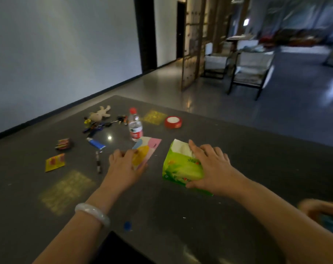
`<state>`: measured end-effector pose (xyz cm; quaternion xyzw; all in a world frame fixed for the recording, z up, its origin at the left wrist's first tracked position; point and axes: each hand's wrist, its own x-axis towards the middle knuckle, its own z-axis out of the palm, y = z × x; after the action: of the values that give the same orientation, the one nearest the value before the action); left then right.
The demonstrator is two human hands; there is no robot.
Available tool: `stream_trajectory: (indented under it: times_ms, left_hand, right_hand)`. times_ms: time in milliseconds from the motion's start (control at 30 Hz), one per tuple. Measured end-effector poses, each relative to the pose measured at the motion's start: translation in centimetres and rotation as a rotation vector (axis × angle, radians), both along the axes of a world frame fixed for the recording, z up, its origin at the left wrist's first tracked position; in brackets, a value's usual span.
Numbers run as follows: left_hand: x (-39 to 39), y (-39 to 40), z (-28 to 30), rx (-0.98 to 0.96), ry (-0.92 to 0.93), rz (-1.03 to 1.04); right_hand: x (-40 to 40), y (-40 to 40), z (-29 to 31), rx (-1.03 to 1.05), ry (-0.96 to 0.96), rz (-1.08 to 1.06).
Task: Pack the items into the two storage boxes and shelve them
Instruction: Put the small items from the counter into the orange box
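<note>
My right hand (209,164) grips a green tissue pack (180,166) lying on the dark table (238,149), thumb at its near edge and fingers over its top. My left hand (123,164) lies over the near end of a pastel pink, yellow and blue packet (148,147), fingers curled on its edge. Farther back stand a water bottle (135,124) with a red cap and a red tape roll (173,122). No storage box is in view.
Left on the table lie a blue tube (95,143), a pen (99,161), a yellow sachet (55,162), a small candy pack (63,144), keys (100,125) and a plush toy (100,113). Another person's hand (322,210) shows at the right edge. Chairs (251,71) stand beyond.
</note>
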<state>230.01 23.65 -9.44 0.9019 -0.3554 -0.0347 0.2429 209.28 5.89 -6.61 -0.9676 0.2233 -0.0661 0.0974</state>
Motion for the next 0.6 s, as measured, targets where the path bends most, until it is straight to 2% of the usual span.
stream_trajectory:
  times_ms: [133, 300, 600]
  left_hand:
    - [-9.5, -5.4, 1.1, -0.08, -0.006, -0.214]
    - [-19.0, -9.7, 1.3, -0.094, 0.076, -0.349]
    - [-28.2, -12.7, 0.8, -0.059, 0.081, -0.617]
  right_hand:
    - [-11.4, -2.7, 1.8, 0.019, -0.004, -0.102]
    - [-23.1, -4.1, 2.9, 0.064, 0.004, -0.223]
    - [-34.6, -3.2, 1.0, 0.144, 0.057, -0.393]
